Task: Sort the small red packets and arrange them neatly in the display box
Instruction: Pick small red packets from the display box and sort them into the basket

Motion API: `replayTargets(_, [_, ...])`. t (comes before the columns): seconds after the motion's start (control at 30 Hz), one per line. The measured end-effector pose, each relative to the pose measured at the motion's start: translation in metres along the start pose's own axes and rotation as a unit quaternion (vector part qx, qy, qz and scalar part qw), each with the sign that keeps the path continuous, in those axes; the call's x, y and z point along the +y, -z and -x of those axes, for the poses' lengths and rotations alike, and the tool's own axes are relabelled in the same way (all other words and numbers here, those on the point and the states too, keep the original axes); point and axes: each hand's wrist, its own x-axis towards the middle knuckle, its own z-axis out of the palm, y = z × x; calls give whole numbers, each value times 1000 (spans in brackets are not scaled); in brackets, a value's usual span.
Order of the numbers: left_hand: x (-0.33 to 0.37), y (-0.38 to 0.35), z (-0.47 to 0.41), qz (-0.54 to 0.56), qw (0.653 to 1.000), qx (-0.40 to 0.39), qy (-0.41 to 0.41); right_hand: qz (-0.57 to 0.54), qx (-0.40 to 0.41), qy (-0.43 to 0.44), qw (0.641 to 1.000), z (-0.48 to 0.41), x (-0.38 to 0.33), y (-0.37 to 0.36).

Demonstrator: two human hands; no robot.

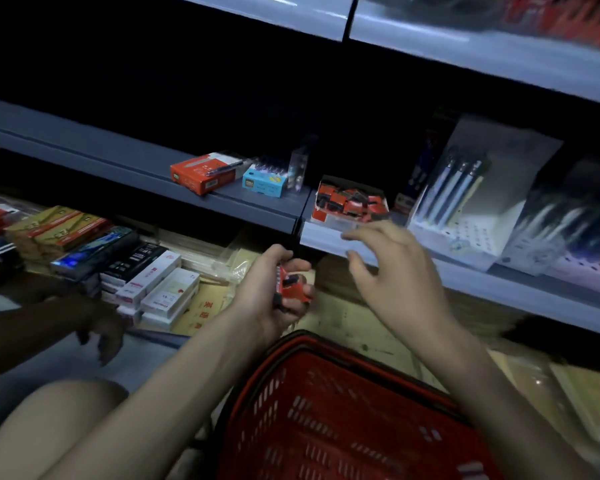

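1. well, the left hand [271, 285] grips a small clutch of red packets [293, 287] low in front of the shelf edge, curled round them. how many it holds i cannot tell.
2. the right hand [392, 261] hovers just below the display box [329, 221], holding nothing, its fingers [357, 235] spread wide and loose.
3. the display box sits at the front edge of the shelf [250, 199], and the jumbled packets [350, 200] inside it lie tilted every which way.
4. to do this step well, i'd say square up the loose ones in the box first. then pinch one packet at a time from the left hand, turn it to face like its neighbours, and stand it in a row starting from one wall.
5. around it: an orange box [201, 176] and a blue box [264, 183] to the left on the same shelf, pen packs [458, 188] to the right, white boxes [160, 289] stacked on the lower shelf, and another person's hand [101, 336] at far left.
6. the red basket [291, 342] sits right under both forearms and could catch an elbow. the light is dim, so the packet faces look hard to read.
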Motion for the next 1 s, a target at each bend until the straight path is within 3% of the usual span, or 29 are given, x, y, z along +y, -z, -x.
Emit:
replayTargets(0.1, [-16,22,17,-196,980,35,-15,-39,-38,-17,998,69,-21,-20])
replayTargets(0.27, [-50,84,38,-505,851,118,-89,-96,-204,-95,970,198,-48,-82])
replayTargets(0.37, [-71,119,38,-600,787,121,-72,-108,-273,-119,948,257,-57,-110])
replayTargets(0.5, [-106,144,44,-660,736,138,-56,-117,-280,-152,940,283,-57,-124])
replayTargets(0.6, [-128,146,53,-751,628,181,-94,-98,-256,-139,952,289,-56,-122])
replayTargets(0.67, [-135,148,54,-777,587,201,-110,-87,-267,-87,956,296,-58,-114])
replayTargets(0.77, [-135,150,50,-761,625,161,-69,-87,-283,-51,954,306,-54,-102])
replayTargets(0.93, [-131,145,51,-639,762,95,-46,-53,-200,-53,977,323,-38,-97])
replayTargets(1.0, [-134,141,56,-592,801,81,-36,-42,-128,-23,991,334,-35,-93])
